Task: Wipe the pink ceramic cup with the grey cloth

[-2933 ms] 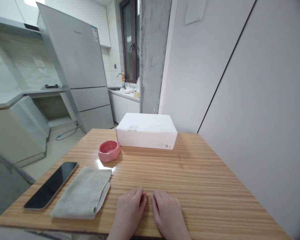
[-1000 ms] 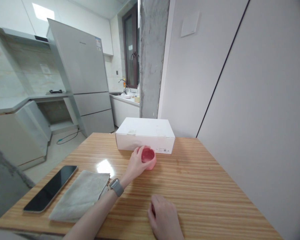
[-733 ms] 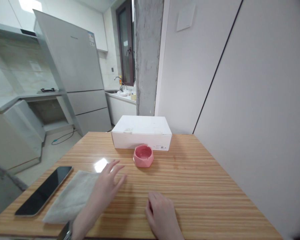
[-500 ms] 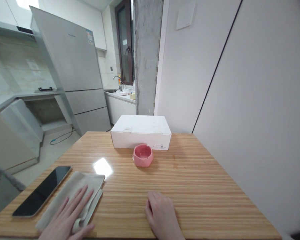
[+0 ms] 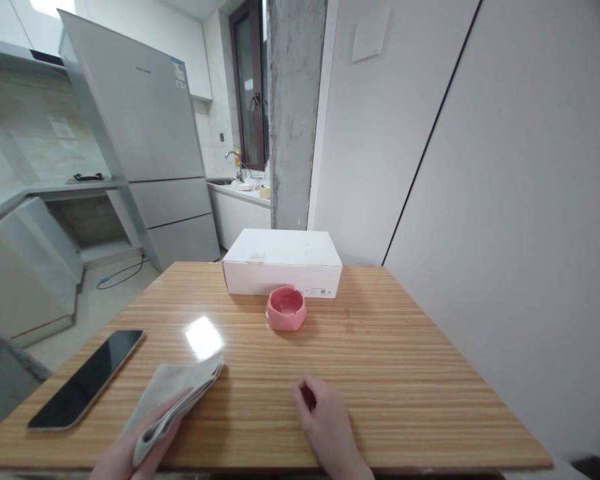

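Note:
A folded light grey-green cloth (image 5: 180, 387) is gripped in my left hand (image 5: 135, 450) at the table's near left. Its right side is tilted up off the wood, and part of the hand is hidden behind the folds. My right hand (image 5: 323, 417) rests on the table near the front edge, fingers curled in, with nothing visible in them. Beyond it, a pink faceted ashtray (image 5: 286, 319) stands upright in front of a white box (image 5: 283, 277).
A black phone (image 5: 87, 380) lies screen up on the striped wooden table (image 5: 405, 387), left of the cloth. Behind the table are a grey fridge (image 5: 135, 113), a bare concrete pillar (image 5: 296, 113) and a sink counter. A white wall (image 5: 530, 200) runs along the right.
My left hand, flat on the cloth before, has taken hold of it and lifted it slightly up and to the right. My right hand stays in place, its curled fingers turned a little.

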`<state>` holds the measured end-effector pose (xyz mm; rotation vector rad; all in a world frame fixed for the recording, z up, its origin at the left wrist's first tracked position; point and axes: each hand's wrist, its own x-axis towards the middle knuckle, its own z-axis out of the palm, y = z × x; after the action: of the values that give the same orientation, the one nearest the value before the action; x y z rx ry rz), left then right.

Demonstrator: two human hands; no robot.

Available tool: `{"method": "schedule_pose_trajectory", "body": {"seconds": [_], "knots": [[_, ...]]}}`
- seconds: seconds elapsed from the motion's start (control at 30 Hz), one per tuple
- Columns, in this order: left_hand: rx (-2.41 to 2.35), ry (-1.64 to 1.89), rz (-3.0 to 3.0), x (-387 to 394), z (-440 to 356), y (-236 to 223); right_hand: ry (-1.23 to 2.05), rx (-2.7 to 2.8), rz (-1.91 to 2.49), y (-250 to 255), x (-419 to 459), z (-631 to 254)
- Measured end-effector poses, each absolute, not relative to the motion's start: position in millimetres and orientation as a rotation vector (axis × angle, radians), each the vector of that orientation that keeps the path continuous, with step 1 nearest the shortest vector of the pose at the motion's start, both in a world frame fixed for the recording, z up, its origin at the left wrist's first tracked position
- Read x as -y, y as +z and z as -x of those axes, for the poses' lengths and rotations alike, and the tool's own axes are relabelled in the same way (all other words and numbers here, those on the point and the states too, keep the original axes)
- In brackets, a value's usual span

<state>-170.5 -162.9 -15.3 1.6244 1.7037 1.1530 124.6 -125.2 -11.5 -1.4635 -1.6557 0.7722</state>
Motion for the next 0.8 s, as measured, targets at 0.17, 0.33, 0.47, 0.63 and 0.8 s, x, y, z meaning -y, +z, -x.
{"method": "schedule_pose_trajectory", "body": {"seconds": [0.17,0.33,0.47,0.63,0.8], "knots": [[-1.727,1.260,-1.024,146,72,-6,1.683,0.672,0.860,-3,124,-115],[-1.294,1.202,-1.785,136,1,-29,1.969,0.496,0.630,12,124,-129],[-0.971,1.061,-2.614,129,-12,-47,1.931,0.434,0.751,7,124,-143],[-0.820,0.866,-2.880,132,-10,-29,2.001,0.291,0.789,-8,122,-149],[-0.948,0.797,-2.643,113,2,34,2.026,0.306,0.740,1,120,-160]]}}
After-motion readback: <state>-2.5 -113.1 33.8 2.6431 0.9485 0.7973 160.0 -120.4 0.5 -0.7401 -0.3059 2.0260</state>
